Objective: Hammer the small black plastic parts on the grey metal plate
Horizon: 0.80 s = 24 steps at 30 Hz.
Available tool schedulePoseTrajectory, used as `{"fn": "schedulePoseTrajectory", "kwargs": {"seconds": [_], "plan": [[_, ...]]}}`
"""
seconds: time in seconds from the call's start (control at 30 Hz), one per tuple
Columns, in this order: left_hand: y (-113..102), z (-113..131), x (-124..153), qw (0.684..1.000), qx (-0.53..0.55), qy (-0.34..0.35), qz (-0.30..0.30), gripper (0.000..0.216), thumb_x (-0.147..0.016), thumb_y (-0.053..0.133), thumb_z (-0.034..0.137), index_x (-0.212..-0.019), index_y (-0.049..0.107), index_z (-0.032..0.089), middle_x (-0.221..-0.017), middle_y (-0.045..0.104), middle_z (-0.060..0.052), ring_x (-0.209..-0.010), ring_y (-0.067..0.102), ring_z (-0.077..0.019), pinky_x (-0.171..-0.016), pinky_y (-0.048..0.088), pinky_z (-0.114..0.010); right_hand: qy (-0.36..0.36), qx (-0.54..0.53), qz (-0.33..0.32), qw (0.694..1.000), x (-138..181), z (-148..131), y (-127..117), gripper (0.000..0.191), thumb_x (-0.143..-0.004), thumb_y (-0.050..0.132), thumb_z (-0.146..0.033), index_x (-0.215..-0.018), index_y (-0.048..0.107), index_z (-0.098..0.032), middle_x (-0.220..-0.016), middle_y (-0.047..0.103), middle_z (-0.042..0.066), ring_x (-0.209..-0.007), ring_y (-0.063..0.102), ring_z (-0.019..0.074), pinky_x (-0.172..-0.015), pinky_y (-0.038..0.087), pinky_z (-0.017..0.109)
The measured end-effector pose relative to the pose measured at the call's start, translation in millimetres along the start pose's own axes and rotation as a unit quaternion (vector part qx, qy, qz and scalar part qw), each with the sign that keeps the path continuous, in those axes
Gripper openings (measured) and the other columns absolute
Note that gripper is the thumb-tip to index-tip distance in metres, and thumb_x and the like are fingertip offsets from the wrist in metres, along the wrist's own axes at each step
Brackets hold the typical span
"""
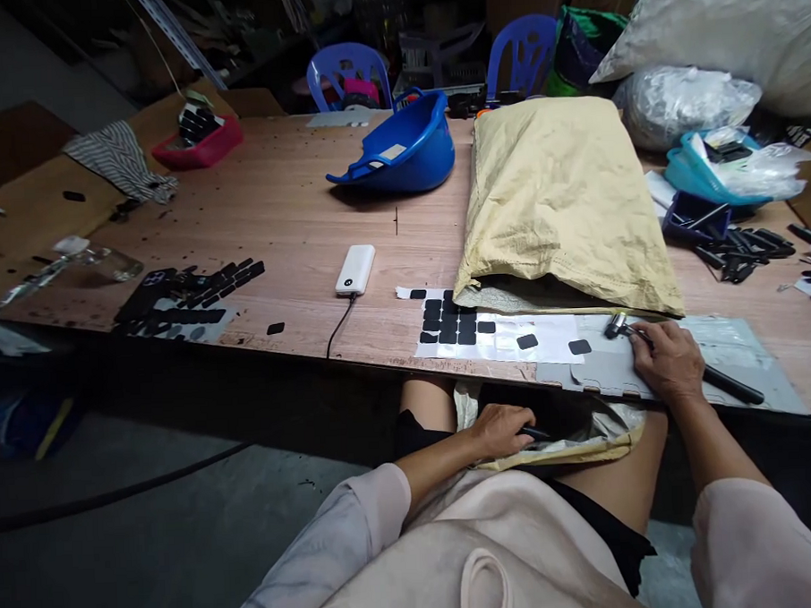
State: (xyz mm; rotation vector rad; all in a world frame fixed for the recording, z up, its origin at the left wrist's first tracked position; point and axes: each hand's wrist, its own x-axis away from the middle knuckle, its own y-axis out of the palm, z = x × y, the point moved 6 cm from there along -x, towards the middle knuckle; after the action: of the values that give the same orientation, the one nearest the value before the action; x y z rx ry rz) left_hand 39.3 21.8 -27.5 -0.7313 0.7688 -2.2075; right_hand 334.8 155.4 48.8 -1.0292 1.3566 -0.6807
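Observation:
My right hand (670,360) is closed round the handle of a small hammer (732,385), whose shiny metal head (617,325) points left. It rests on a grey sheet (740,343) at the table's front edge. Below that edge, my left hand (501,430) is at the mouth of an open sack (617,449) in my lap, its fingers closed on a small black part (536,434), mostly hidden. Left of the hammer lies a white backing sheet (494,347) bearing rows of black rounded pads (448,324); a loose pad (527,342) lies apart from them.
A full yellowish sack (555,199) lies just behind the sheets. A white power bank (356,270) with a cable, a blue basin (405,152) and a red tray (201,147) stand further left. Black parts (739,249) and a teal basket (705,170) are at right.

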Motion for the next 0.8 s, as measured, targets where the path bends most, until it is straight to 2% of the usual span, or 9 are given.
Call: {"fn": "schedulePoseTrajectory", "kwargs": {"seconds": [0.1,0.17,0.33,0.43,0.53,0.57,0.63,0.73,0.8], "plan": [[14,-37,-5,0.984,-0.020,-0.173,-0.036,0.025,-0.088,0.069,0.031,-0.112,0.073,0.024,-0.114,0.079,-0.008,-0.111,0.072,-0.0300,-0.094,0.055,-0.038,0.004,0.005,0.003,1.000,0,-1,0,0.032,-0.097,0.051,-0.041,-0.108,0.074,-0.021,-0.096,0.066,0.011,-0.086,0.053,0.0255,-0.075,0.037,0.037],[16,-47,-8,0.973,-0.029,-0.223,-0.049,0.024,-0.091,0.065,0.032,-0.109,0.074,0.020,-0.115,0.078,-0.013,-0.113,0.072,-0.0329,-0.095,0.056,-0.041,0.004,0.006,0.005,1.000,0,-2,-1,0.032,-0.096,0.051,-0.041,-0.106,0.074,-0.021,-0.095,0.065,0.011,-0.085,0.053,0.0248,-0.075,0.036,0.037],[12,-38,-5,0.973,-0.014,-0.229,-0.036,0.028,-0.091,0.067,0.036,-0.111,0.075,0.017,-0.117,0.077,-0.016,-0.113,0.072,-0.0330,-0.096,0.056,-0.041,0.001,0.000,0.011,1.000,0,-4,-2,0.030,-0.096,0.052,-0.039,-0.106,0.074,-0.021,-0.094,0.065,0.011,-0.085,0.052,0.0243,-0.074,0.037,0.037],[-1,-19,-4,0.975,0.131,-0.176,-0.042,0.027,-0.088,0.071,0.035,-0.111,0.076,0.020,-0.102,0.079,-0.006,-0.094,0.074,-0.0228,-0.082,0.057,-0.031,0.003,-0.004,0.014,1.000,0,-5,-3,0.029,-0.095,0.053,-0.037,-0.105,0.074,-0.022,-0.094,0.065,0.010,-0.085,0.052,0.0239,-0.074,0.037,0.036],[-37,5,-21,0.951,0.292,-0.088,-0.058,0.029,-0.090,0.069,0.043,-0.103,0.077,0.018,-0.083,0.076,-0.002,-0.069,0.065,-0.0139,-0.064,0.051,-0.024,0.004,-0.004,0.017,1.000,1,-5,-2,0.028,-0.095,0.053,-0.037,-0.105,0.074,-0.022,-0.095,0.065,0.010,-0.085,0.052,0.0239,-0.073,0.037,0.036],[-57,10,-31,0.947,0.312,-0.062,-0.035,0.030,-0.090,0.069,0.045,-0.100,0.077,0.017,-0.079,0.074,-0.001,-0.066,0.062,-0.0127,-0.062,0.049,-0.023,0.005,-0.004,0.019,1.000,1,-5,-2,0.028,-0.095,0.053,-0.037,-0.105,0.074,-0.022,-0.095,0.065,0.010,-0.085,0.052,0.0239,-0.073,0.037,0.036],[-106,8,-56,0.950,0.297,-0.040,0.086,0.027,-0.088,0.071,0.042,-0.089,0.077,0.016,-0.077,0.072,-0.001,-0.068,0.061,-0.0126,-0.065,0.047,-0.023,0.006,-0.006,0.022,1.000,2,-5,-1,0.028,-0.095,0.053,-0.037,-0.105,0.074,-0.022,-0.095,0.065,0.010,-0.084,0.052,0.0238,-0.073,0.037,0.036],[-166,-11,-88,0.940,0.218,-0.114,0.235,0.016,-0.087,0.069,0.030,-0.082,0.075,0.016,-0.081,0.073,-0.002,-0.077,0.064,-0.0154,-0.071,0.048,-0.025,0.002,-0.005,0.029,1.000,2,-4,0,0.028,-0.096,0.052,-0.038,-0.105,0.074,-0.022,-0.094,0.066,0.010,-0.082,0.052,0.0230,-0.072,0.036,0.035],[-191,-26,-100,0.922,0.178,-0.180,0.292,0.011,-0.087,0.068,0.025,-0.092,0.074,0.018,-0.082,0.073,-0.002,-0.079,0.065,-0.0166,-0.072,0.048,-0.025,-0.001,-0.001,0.031,1.000,2,-5,0,0.029,-0.097,0.052,-0.039,-0.104,0.074,-0.022,-0.093,0.066,0.009,-0.082,0.053,0.0228,-0.072,0.037,0.035]]}}
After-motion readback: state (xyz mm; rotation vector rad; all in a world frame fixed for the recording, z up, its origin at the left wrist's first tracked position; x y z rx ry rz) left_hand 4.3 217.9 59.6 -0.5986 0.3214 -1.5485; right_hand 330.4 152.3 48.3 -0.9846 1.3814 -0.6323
